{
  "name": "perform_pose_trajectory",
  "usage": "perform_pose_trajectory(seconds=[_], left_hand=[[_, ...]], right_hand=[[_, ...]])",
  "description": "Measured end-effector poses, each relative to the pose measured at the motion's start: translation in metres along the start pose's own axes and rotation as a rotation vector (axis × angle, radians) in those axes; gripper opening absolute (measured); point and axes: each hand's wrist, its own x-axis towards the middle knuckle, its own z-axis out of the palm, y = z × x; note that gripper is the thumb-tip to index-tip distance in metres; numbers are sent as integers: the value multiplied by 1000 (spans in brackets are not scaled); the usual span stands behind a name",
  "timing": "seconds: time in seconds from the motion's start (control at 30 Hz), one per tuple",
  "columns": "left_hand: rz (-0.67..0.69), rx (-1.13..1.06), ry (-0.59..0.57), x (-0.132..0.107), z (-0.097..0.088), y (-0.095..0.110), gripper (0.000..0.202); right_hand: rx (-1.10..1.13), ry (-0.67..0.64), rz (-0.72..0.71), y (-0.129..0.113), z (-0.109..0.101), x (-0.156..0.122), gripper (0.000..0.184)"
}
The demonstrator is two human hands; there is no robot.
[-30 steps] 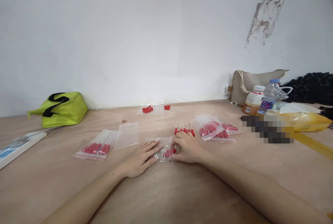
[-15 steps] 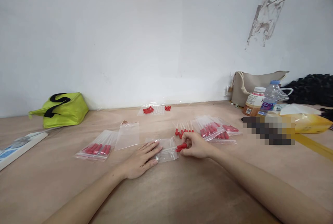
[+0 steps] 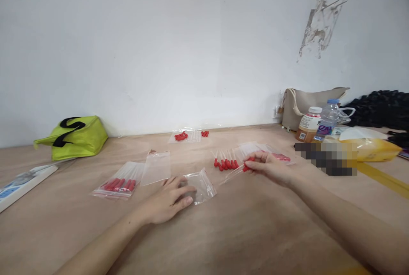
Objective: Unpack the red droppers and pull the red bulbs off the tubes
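Observation:
My left hand [image 3: 169, 200] lies with fingers closed onto the near edge of a clear zip bag [image 3: 200, 185] on the wooden table [image 3: 223, 232], pinning it down. My right hand [image 3: 271, 166] is closed on a small bunch of clear droppers with red bulbs [image 3: 244, 167], held just above the table to the right of the bag, their tips pointing left toward it. Several loose red-bulb droppers [image 3: 225, 163] lie in a row just left of my right hand. A filled bag of droppers [image 3: 281, 157] shows partly behind that hand.
A filled bag of droppers [image 3: 119, 180] and an empty zip bag [image 3: 156, 166] lie to the left. Loose red bulbs [image 3: 182, 135] sit near the wall. A lime-green bag [image 3: 75, 134] stands far left; a beige bag [image 3: 306, 102], two bottles [image 3: 319, 123] and a yellow packet [image 3: 373, 149] stand right.
My right hand pulled the red-bulb droppers out of the clear bag and moved right with them. My left hand stayed on the bag, which now looks empty and puffed up.

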Motion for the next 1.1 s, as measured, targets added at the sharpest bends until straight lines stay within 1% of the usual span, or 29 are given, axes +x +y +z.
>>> perform_pose_trajectory(seconds=[0.03, 0.07, 0.13, 0.2, 0.27, 0.3, 0.4, 0.5, 0.63, 0.73, 0.83, 0.93, 1.03, 1.1], left_hand=[[7, -14, 23, 3, -1, 1, 44], [22, -23, 48, 7, -1, 2, 45], [65, -25, 75, 17, 3, 1, 47], [121, -14, 47, 29, 10, -1, 49], [171, 0, 1, 37, 19, -3, 50], [186, 8, -16, 39, 22, -4, 50], [187, 32, -39, 40, 30, -6, 48], [163, 44, -45, 38, 32, -7, 47], [140, 23, -53, 35, 30, -4, 46], [125, -9, -29, 34, 27, -1, 47], [109, -60, 32, 33, 25, -1, 52], [83, -81, 84, 31, 25, -4, 53], [79, -58, 63, 29, 27, -8, 52], [108, -39, 26, 27, 29, -9, 51]], right_hand=[[-5, 58, -7, -6, -9, 2, 36], [-22, 130, -58, -10, -16, 5, 37], [-122, 276, -237, -13, -24, 15, 38], [-332, 414, -430, -6, -23, 27, 33], [-597, 456, -532, 8, -15, 37, 26], [-709, 442, -572, 15, -10, 41, 23], [-947, 322, -643, 33, 3, 49, 26], [-1077, 241, -648, 41, 7, 51, 29], [-1168, 151, -602, 41, 6, 50, 31], [-1260, 127, -569, 39, 6, 48, 33], [-1364, 147, -527, 36, 9, 44, 37], [-1371, 219, -523, 30, 18, 39, 37], [-1265, 320, -510, 20, 38, 31, 35], [-1185, 337, -421, 14, 56, 26, 41]])
